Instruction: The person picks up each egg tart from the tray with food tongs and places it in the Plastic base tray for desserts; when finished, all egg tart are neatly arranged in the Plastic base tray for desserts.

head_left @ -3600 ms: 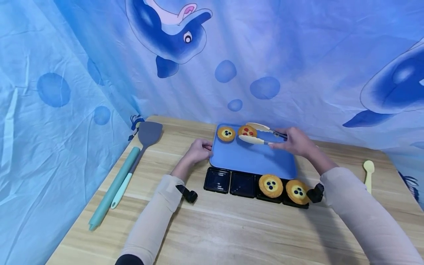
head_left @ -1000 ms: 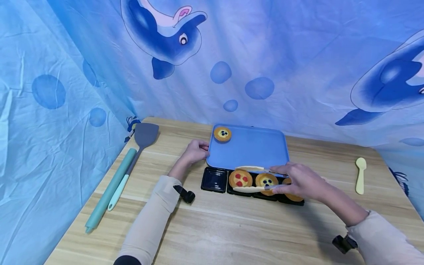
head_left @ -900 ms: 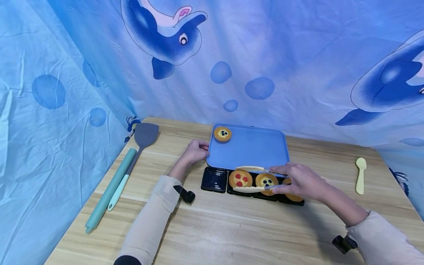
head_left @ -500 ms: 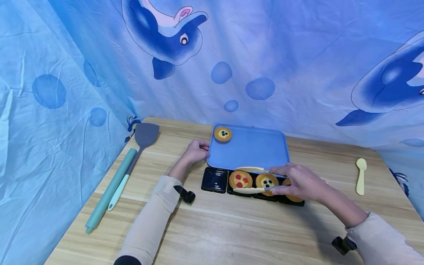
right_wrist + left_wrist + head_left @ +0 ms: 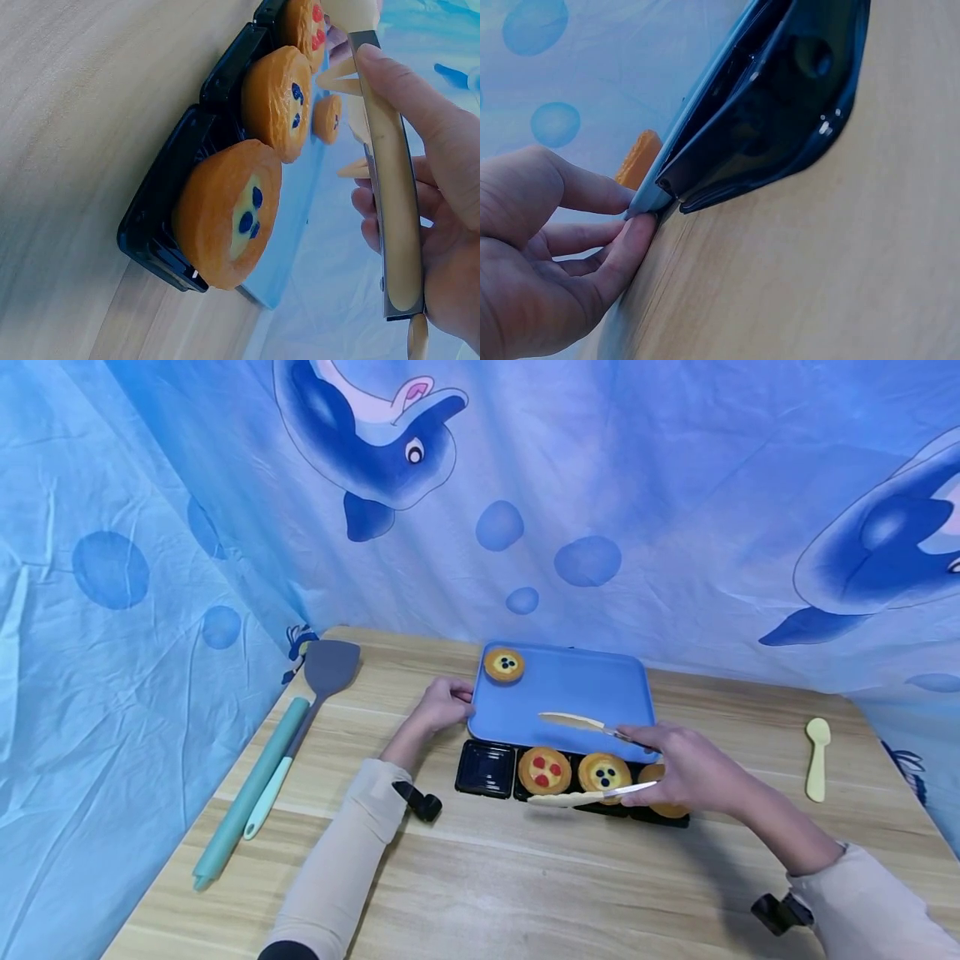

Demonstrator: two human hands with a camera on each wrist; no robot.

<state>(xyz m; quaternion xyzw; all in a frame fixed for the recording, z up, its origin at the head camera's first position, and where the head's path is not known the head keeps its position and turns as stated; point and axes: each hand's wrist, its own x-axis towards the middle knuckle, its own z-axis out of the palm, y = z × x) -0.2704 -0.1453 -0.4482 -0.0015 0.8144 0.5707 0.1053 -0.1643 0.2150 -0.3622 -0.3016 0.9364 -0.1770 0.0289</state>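
My left hand (image 5: 444, 703) pinches the left edge of the blue tray (image 5: 577, 681); its thumb and fingertips meet on that rim in the left wrist view. In my right hand (image 5: 693, 770) is a pair of tongs (image 5: 394, 195) with cream tips, its arms spread apart. Between and below these tips, a tart with red berries (image 5: 545, 772) sits in the second compartment of the black container (image 5: 486, 770). Right of it sit two tarts with dark berries, the middle one (image 5: 603, 775) and the end one (image 5: 221, 217), partly hidden by my hand. The leftmost compartment holds nothing.
One small dark-berry tart (image 5: 504, 665) lies at the tray's back left corner. A grey spatula (image 5: 332, 667) and a green rolling pin (image 5: 251, 793) lie along the table's left side. A yellow spoon (image 5: 817, 760) lies at the right. A blue curtain hangs behind.
Earlier the tongs carried the red-berry tart from the tray into the black container's second compartment. Since half a second ago the tong arms have spread off it. The left hand keeps its place.
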